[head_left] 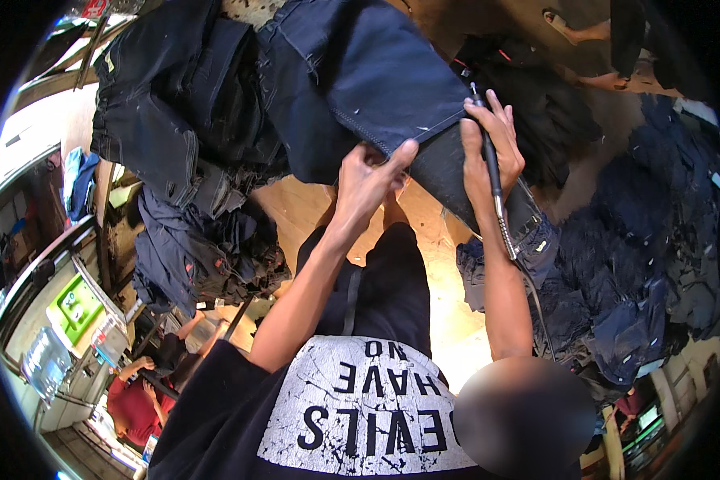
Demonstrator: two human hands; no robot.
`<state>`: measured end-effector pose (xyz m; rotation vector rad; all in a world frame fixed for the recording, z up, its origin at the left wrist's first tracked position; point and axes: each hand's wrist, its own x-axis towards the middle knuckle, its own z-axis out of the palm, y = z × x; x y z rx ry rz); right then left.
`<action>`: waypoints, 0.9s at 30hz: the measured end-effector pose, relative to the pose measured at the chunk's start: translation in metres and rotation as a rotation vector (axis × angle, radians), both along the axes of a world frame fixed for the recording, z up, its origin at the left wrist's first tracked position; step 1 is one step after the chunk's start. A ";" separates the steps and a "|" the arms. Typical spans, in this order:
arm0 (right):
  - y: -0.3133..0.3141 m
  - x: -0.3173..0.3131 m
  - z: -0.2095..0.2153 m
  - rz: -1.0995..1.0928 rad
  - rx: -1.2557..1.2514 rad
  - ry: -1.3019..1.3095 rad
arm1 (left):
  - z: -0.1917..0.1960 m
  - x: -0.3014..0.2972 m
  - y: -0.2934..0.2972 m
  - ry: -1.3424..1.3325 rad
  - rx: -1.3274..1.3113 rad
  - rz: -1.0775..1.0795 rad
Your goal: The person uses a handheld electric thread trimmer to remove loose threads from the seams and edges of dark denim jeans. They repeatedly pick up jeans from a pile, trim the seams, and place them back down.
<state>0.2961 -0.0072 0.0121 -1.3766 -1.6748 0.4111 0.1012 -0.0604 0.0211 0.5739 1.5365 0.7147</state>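
Note:
A dark navy garment point(392, 68) with a stitched edge lies spread in front of me over a dark support. My left hand point(364, 180) is at its near edge, fingers curled around the cloth and thumb sticking out along the seam. At the garment's right corner, my right hand point(496, 152) grips a black pen-shaped tool point(490, 164) with a slim metal tip pointing away from me. A flexible metal sleeve and thin cord point(528, 280) run from the tool's rear down along my right forearm. Loose pale threads dot the cloth.
More dark garments point(176, 104) are heaped at left, with a lower pile point(208, 240) beneath. A large dark pile point(608, 256) fills the right side. A person in a red shirt point(136, 408) sits at lower left, near a green tray point(76, 308). Another person's foot point(576, 30) shows far right.

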 end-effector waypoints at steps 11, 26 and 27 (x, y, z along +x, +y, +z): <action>-0.055 -0.009 -0.008 0.308 -0.013 0.071 | -0.035 -0.026 -0.017 -0.202 0.182 0.106; -0.056 -0.013 -0.009 0.414 -0.057 0.004 | -0.060 -0.031 -0.017 -0.285 0.274 0.074; -0.056 -0.013 -0.010 0.415 -0.050 0.003 | -0.061 -0.032 -0.018 -0.264 0.272 0.054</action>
